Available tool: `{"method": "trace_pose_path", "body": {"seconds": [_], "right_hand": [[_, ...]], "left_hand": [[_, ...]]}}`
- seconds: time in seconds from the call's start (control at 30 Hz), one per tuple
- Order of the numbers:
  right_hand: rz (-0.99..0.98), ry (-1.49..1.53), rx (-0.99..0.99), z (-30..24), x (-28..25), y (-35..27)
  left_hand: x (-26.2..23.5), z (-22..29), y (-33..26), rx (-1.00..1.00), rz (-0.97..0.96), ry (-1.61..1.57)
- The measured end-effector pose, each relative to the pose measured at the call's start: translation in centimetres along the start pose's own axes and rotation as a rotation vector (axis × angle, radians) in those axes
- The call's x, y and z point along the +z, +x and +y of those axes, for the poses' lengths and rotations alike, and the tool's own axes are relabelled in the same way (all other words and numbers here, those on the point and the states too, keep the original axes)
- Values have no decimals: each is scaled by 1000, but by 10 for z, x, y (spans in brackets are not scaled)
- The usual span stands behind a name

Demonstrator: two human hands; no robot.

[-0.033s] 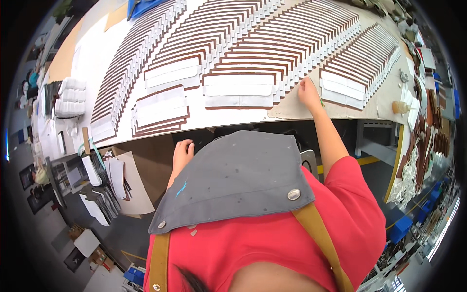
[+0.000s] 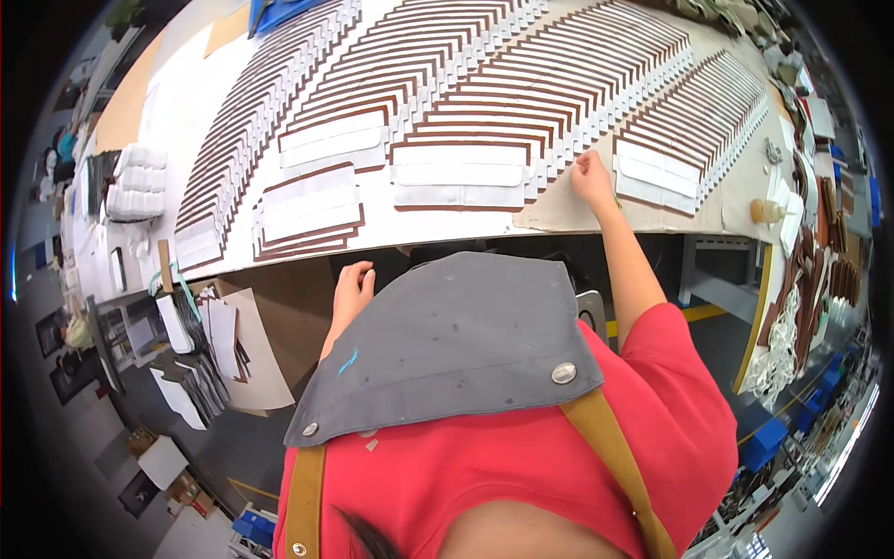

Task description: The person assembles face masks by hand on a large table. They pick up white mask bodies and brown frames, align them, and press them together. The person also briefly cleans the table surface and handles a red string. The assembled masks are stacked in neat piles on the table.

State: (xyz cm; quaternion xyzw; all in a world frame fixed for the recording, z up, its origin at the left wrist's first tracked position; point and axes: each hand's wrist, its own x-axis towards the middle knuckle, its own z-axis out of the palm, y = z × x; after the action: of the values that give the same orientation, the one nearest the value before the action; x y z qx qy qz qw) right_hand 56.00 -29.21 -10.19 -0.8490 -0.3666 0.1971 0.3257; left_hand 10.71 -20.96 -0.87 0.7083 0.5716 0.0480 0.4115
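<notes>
The right hand (image 2: 592, 177) rests on the table (image 2: 447, 228), fingers curled at the edge of a fanned row of brown-edged white pieces (image 2: 521, 112) — whether it pinches one I cannot tell. The left hand (image 2: 352, 291) hangs loose and empty below the table's near edge. A careless tug there could skew the overlapping row.
</notes>
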Motion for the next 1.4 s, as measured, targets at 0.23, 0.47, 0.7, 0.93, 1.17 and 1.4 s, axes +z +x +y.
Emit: {"method": "trace_pose_path", "body": {"seconds": [0.23, 0.47, 0.7, 0.93, 1.17, 1.4], "right_hand": [[-669, 857, 24, -158, 90, -43], [-1775, 961, 87, -255, 99, -110], [-1139, 487, 1, -244, 129, 6], [-604, -24, -410, -259, 169, 97], [-560, -216, -496, -292, 195, 155], [-992, -354, -635, -279, 164, 82]], "left_hand": [[-23, 132, 7, 685, 339, 134], [-9, -17, -40, -71, 50, 368], [11, -194, -147, -476, -395, 547], [-24, -48, 2, -3, 163, -195], [-60, -8, 120, 245, 254, -173], [-49, 32, 185, 247, 225, -392]]}}
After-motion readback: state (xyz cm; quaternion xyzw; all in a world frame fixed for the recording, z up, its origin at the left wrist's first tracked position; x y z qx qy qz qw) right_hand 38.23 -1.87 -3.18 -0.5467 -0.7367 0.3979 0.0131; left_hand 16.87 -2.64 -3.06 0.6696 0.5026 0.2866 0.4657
